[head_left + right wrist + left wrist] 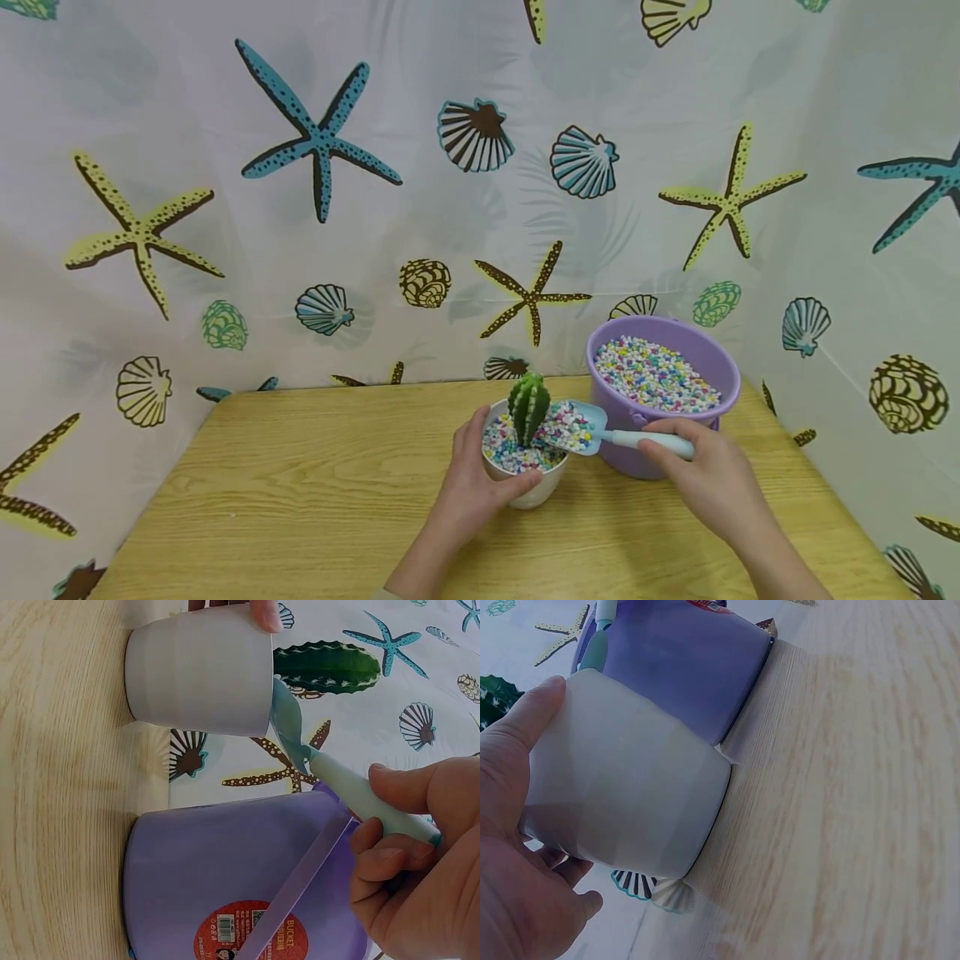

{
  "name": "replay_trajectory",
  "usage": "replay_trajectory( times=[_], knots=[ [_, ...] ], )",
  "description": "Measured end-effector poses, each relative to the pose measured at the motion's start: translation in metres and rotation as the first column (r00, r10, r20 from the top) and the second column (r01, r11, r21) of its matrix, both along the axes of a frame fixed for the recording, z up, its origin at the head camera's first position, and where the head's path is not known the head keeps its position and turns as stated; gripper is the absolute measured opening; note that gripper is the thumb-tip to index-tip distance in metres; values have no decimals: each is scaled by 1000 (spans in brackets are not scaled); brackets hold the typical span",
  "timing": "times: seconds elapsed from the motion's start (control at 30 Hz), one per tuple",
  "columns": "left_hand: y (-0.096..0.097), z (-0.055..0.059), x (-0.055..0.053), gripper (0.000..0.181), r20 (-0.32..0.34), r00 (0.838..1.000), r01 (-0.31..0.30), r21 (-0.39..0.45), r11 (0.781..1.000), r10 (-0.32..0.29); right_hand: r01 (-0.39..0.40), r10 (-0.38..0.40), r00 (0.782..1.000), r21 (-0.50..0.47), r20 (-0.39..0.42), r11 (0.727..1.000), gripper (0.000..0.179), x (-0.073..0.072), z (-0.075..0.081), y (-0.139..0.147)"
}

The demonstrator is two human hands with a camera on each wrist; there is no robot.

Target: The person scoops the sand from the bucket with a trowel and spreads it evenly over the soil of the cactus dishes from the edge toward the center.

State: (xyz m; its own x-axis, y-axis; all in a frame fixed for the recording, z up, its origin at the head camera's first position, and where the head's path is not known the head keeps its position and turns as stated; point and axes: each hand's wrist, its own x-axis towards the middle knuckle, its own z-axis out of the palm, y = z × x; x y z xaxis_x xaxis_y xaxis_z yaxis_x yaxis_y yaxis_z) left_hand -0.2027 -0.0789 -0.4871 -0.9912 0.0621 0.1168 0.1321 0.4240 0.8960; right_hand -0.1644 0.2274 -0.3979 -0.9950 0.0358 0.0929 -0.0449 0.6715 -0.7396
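A white pot [534, 493] stands on the table with a green ribbed cactus [529, 407] upright in it and multicoloured pebbles [517, 457] around the cactus. My left hand [480, 483] grips the pot from the left, thumb across its near side. In my right hand [708, 475] is the pale handle of a small blue scoop [595, 429], held between thumb and curled fingers. The scoop, loaded with pebbles, lies over the pot's right rim with its tip near the cactus. In the right wrist view its blade [288, 724] meets the pot's rim.
Just right of the pot stands a purple bucket [637, 458] of the same pebbles, its handle hanging down the side with a red label [247, 930] nearby. Bare wooden table [300, 483] stretches to the left. A curtain printed with starfish and shells [420, 208] hangs behind.
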Motion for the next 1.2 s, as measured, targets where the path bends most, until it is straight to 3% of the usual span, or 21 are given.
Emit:
replay_trajectory(
  times=[0.73,1.03,1.2],
  knots=[
    [5,1,0,126,-10,999,-36,-8,999,36,-8,11,999,60,-45,998,35,-2,5,-8],
    [11,1,4,127,-13,996,-91,-18,996,91,-10,16,997,82,-72,997,33,-2,5,-9],
    [8,2,2,130,18,998,-52,-7,999,52,-13,23,995,97,-99,995,32,-3,5,-10]
  ],
)
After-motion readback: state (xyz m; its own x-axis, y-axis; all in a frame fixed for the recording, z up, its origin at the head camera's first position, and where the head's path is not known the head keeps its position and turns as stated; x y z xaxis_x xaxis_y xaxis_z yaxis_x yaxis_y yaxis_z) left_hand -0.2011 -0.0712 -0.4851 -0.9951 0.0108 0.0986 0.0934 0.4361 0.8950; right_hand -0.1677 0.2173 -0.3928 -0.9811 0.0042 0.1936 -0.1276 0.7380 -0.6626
